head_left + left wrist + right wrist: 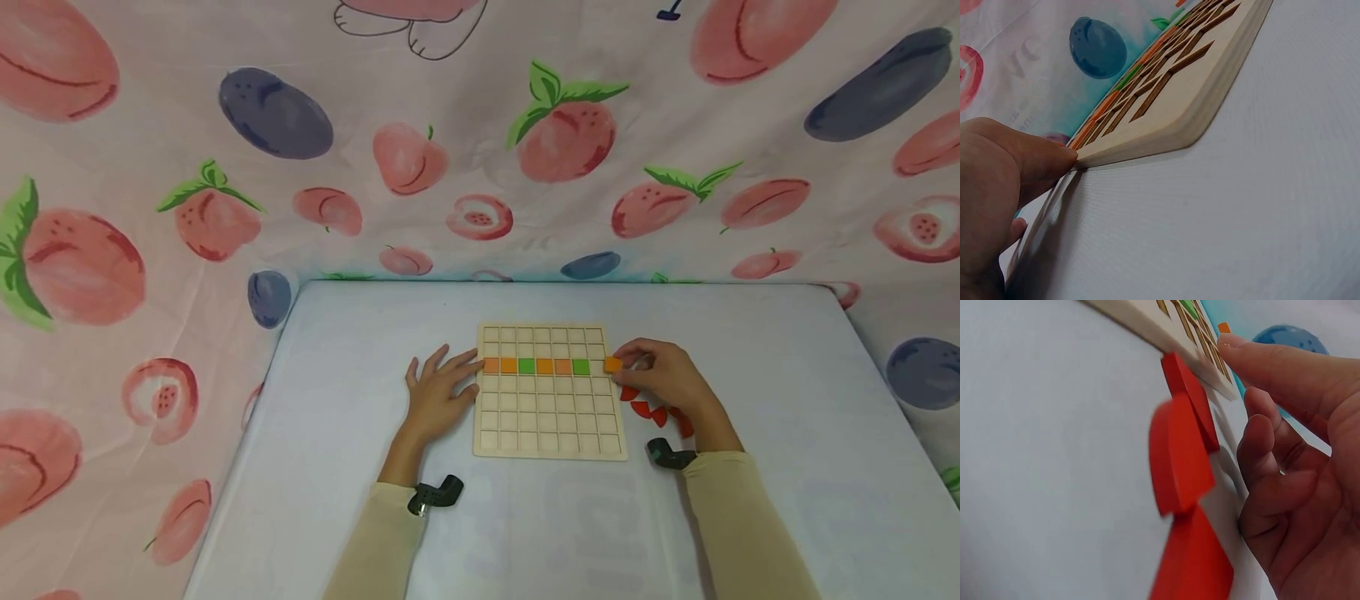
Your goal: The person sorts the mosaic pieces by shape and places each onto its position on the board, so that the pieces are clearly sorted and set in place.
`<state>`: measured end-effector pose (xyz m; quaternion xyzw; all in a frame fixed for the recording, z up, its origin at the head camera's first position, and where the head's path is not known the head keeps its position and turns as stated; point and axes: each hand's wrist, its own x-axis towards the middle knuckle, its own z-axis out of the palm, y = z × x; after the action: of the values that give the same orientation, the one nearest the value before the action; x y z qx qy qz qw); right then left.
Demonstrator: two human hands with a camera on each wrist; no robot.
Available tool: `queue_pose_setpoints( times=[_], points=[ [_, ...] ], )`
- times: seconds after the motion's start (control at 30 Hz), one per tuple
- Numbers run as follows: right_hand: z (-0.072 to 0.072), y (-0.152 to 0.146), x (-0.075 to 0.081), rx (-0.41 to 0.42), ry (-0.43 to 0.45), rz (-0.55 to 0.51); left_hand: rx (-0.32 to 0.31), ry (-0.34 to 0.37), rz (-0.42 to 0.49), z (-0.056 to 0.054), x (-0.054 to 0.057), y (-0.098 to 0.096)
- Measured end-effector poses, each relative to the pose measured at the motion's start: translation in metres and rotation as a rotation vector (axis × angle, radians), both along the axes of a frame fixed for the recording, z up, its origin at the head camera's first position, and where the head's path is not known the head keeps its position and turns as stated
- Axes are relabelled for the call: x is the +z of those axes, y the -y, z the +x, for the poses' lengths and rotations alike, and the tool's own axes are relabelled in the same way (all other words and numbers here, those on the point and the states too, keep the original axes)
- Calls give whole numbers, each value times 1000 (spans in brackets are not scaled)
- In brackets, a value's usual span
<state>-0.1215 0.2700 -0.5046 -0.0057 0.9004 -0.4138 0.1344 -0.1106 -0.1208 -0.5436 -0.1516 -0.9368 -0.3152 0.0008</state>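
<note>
A pale wooden grid board [549, 457] lies on the table, with a row of orange and green square tiles [527, 367] set in its third row from the far side. At its left edge, my left hand [437, 402] rests with spread fingers, the fingertips touching the rim [1141, 149]. My right hand [670, 379] pinches an orange square tile [612, 365] between thumb and fingers over the board's right edge, beside that row's bare right-end cell. In the right wrist view, only a corner of the orange tile [1224, 328] shows beyond the thumb.
Several red pieces [641, 409] with curved edges lie on the white table [555, 533] right of the board, partly under my right hand. Dark devices [442, 492] are strapped to both wrists. A fruit-printed cloth [465, 92] hangs behind the table.
</note>
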Motion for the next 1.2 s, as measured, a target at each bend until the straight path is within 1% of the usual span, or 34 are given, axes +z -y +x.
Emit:
queue_pose_setpoints(
  times=[0.13,0.37,0.57,0.87,1.0,1.2],
  points=[
    [-2,8,0,-2,40,-71,4,-5,7,0,0,0],
    [-8,15,-6,5,32,-75,14,8,6,-1,-1,0],
    [-9,11,-13,-12,45,-117,9,8,12,0,0,-1],
    [-10,7,-18,-17,63,-132,2,10,9,0,-1,-1],
    [-9,9,-19,-16,75,-103,-1,10,11,0,-1,-1],
    [-10,13,-17,-15,49,-47,2,13,3,0,0,-1]
  ],
)
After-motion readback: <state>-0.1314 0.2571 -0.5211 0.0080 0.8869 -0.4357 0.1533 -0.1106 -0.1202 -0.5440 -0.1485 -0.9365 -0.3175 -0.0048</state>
